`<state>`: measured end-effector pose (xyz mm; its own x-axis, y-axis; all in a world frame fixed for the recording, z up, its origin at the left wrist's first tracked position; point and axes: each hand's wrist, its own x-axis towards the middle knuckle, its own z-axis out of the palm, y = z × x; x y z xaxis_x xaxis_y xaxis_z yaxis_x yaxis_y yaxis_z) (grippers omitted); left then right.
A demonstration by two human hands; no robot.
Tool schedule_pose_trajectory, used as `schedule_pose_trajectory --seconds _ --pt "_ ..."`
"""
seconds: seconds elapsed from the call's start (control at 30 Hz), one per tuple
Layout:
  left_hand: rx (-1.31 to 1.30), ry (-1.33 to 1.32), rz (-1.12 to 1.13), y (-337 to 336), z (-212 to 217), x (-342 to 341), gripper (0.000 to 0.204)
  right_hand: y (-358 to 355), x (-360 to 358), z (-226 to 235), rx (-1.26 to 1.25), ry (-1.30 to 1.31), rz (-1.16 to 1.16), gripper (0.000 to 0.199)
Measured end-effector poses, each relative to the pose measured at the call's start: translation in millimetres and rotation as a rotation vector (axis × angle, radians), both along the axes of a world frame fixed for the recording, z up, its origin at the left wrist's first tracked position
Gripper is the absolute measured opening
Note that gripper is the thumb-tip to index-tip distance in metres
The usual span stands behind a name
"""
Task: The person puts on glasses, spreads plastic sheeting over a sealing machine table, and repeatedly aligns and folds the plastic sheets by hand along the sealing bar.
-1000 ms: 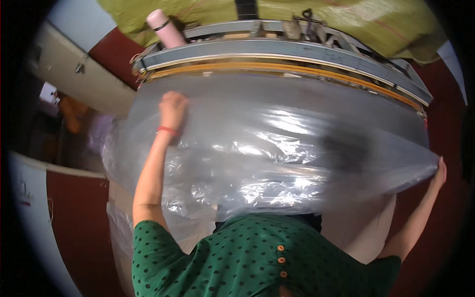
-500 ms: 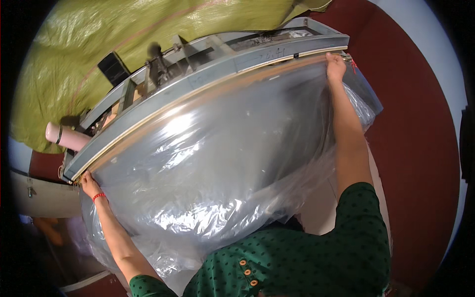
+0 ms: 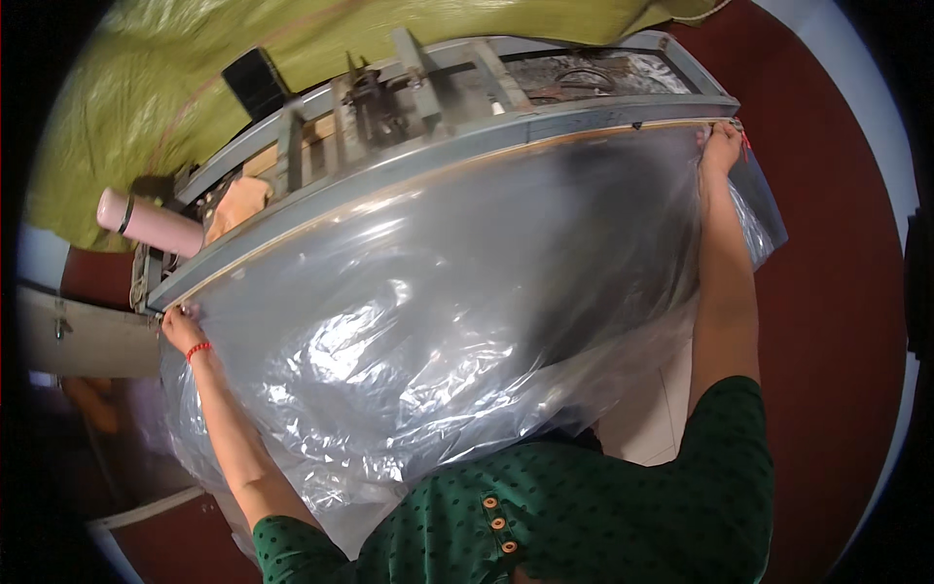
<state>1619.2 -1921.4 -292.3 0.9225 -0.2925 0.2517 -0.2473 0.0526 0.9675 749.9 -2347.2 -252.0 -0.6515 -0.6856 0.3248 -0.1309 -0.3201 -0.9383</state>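
Large clear plastic sheet (image 3: 438,331): thin film, glossy, crinkled, bright glare patches, see-through. Long grey metal machine frame (image 3: 545,122): painted, dull, scuffed, with a smooth tan strip along its front edge. Yellow-green cloth cover (image 3: 146,107) beyond: matt, woven, creased. Pale pink cylindrical bottle (image 3: 151,224) at the frame's left end: smooth, satin. Dark red floor (image 3: 837,292): smooth, matt.
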Motion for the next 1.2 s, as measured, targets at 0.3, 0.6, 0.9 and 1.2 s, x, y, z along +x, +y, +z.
schedule_pose_trajectory --seconds 0.3,0.6,0.9,1.2 --pt "0.095 -0.092 -0.382 21 91 -118 0.006 113 199 97 -0.385 0.577 0.068 0.021" --pt "0.030 -0.382 -0.391 154 156 -172 0.005 353 486 121 -0.660 0.931 1.071 0.034" --pt "0.740 0.021 -0.872 227 147 -213 0.015 284 405 51 -0.026 0.667 1.299 0.015" --pt "1.139 0.016 -0.779 273 142 -122 0.012 155 -78 22 0.309 1.077 -0.085 0.033"
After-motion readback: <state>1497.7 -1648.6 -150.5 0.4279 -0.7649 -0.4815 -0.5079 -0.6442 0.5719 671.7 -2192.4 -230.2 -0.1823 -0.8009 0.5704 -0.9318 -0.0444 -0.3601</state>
